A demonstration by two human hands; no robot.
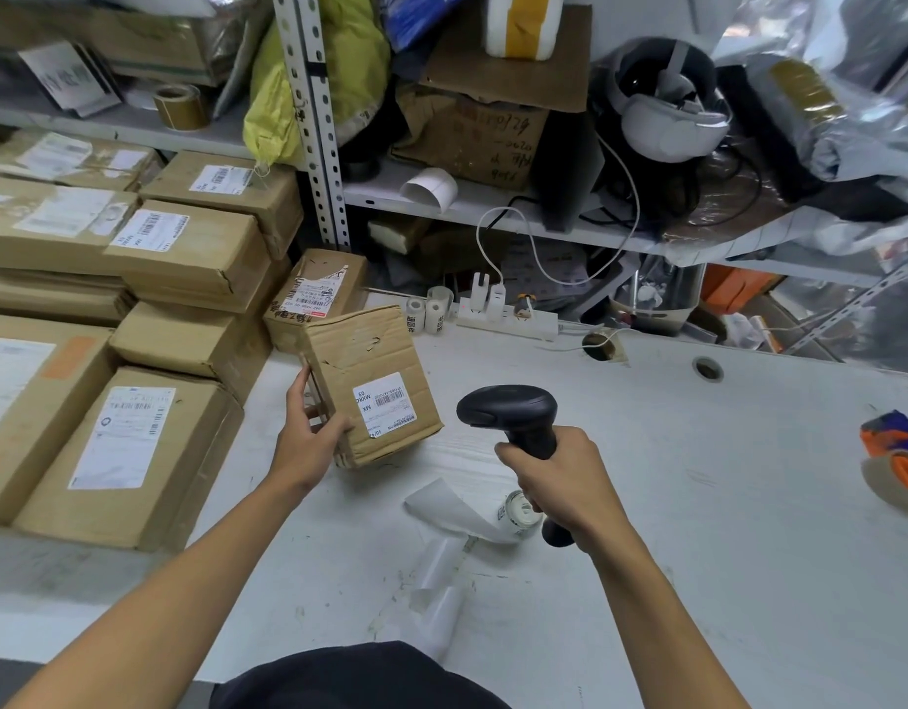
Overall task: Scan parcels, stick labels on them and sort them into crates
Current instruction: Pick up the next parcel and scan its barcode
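A small cardboard parcel, creased and dented, with a white barcode label on its upper face, sits tilted near the middle of the white counter. The left hand grips the parcel's near-left edge, thumb on top and fingers curled under the side. To the right of the parcel, the right hand is wrapped round the handle of a matte black scanner, whose rounded head points toward the parcel's label. Nearer the person than the parcel, a small label roll lies on the counter with a curling strip of glossy white backing paper trailing from it. Left of the parcel, flat brown boxes with white shipping labels are stacked in rows. Behind the parcel, a white power strip lies at the counter's back edge, below a perforated metal shelf crowded with cartons, silver foil bags and a white headset. Far right of the parcel lies an orange tape dispenser.
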